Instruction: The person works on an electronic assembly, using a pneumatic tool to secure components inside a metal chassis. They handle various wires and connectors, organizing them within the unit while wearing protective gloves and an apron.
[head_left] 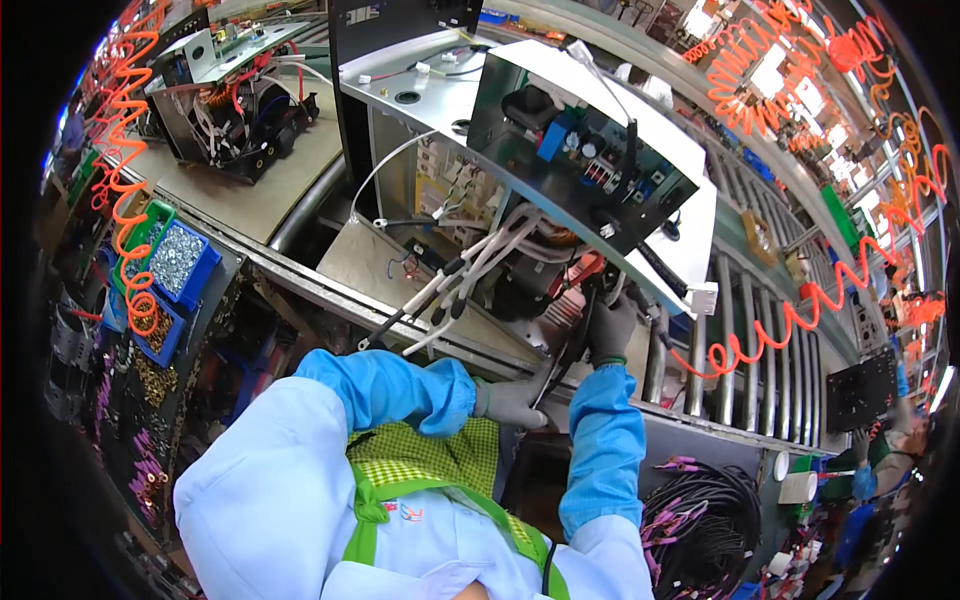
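An open electrical unit with a metal chassis (490, 85) stands in front of me, its circuit board (585, 150) showing in the upper part. Thick white cables with black sleeves (455, 270) hang from its lower part, beside a dark component (525, 285). My left hand (512, 402), in a grey glove, is closed on the lower end of a black cable (567, 355) at the bench edge. In a matching glove, my right hand (612, 328) reaches under the right side of the chassis with bent fingers, close to a red part (585, 268). The chassis and glove hide what those fingers grip.
Another partly built unit (250, 110) sits on a board at the left. Blue bins of screws (185, 262) stand below it. Rollers (750, 350) run along the right, with a coiled orange hose (800, 325) across them. A black cable bundle (715, 520) lies at lower right.
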Action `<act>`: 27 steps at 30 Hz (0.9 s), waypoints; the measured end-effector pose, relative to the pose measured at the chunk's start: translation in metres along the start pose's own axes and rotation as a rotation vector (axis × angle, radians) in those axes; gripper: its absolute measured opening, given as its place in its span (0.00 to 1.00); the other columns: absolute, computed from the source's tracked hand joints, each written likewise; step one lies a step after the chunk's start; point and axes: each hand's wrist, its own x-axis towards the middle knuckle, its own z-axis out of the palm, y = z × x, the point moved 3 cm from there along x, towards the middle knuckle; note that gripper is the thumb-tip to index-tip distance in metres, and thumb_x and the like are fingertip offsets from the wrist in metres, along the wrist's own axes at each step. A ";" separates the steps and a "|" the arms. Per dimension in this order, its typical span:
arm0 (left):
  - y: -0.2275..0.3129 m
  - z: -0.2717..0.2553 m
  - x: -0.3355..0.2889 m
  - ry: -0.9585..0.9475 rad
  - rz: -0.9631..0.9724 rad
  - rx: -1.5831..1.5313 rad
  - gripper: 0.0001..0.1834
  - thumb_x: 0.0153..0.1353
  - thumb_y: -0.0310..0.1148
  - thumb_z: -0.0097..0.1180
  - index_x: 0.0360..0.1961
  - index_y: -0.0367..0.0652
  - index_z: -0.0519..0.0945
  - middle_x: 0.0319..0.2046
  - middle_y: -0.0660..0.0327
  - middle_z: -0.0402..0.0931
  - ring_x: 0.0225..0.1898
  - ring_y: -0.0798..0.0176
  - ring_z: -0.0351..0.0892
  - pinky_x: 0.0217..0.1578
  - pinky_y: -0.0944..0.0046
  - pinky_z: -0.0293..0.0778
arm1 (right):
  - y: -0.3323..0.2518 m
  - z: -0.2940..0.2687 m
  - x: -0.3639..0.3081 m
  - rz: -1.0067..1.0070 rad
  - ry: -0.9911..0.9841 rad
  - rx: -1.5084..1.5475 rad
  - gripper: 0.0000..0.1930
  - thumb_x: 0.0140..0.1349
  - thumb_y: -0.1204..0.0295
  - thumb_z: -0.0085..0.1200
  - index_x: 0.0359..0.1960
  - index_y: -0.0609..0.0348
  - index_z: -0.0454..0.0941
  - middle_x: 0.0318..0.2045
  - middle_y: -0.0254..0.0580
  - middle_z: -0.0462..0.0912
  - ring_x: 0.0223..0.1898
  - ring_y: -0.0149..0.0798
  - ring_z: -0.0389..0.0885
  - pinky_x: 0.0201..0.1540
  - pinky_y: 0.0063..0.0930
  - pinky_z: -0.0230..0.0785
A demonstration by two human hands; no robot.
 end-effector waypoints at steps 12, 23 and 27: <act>0.018 -0.014 -0.004 -0.216 -0.231 -0.025 0.48 0.52 0.40 0.56 0.63 0.28 0.40 0.40 0.39 0.76 0.41 0.44 0.79 0.41 0.54 0.74 | 0.022 -0.001 -0.005 0.101 -0.140 0.053 0.17 0.49 0.63 0.58 0.37 0.61 0.82 0.35 0.54 0.80 0.44 0.51 0.74 0.48 0.41 0.65; 0.055 -0.030 -0.063 0.331 -0.097 -0.310 0.35 0.63 0.42 0.48 0.66 0.36 0.53 0.50 0.48 0.71 0.48 0.57 0.73 0.51 0.59 0.69 | 0.043 0.011 0.017 -0.051 -0.427 -0.060 0.19 0.50 0.63 0.60 0.41 0.64 0.79 0.37 0.49 0.82 0.41 0.40 0.78 0.44 0.37 0.68; 0.072 -0.083 -0.203 0.199 -0.382 -0.068 0.36 0.61 0.44 0.50 0.65 0.36 0.55 0.56 0.43 0.67 0.55 0.47 0.70 0.56 0.56 0.65 | 0.024 0.002 0.008 -0.127 -0.509 -0.049 0.23 0.49 0.65 0.61 0.46 0.65 0.76 0.43 0.50 0.80 0.45 0.40 0.76 0.51 0.35 0.67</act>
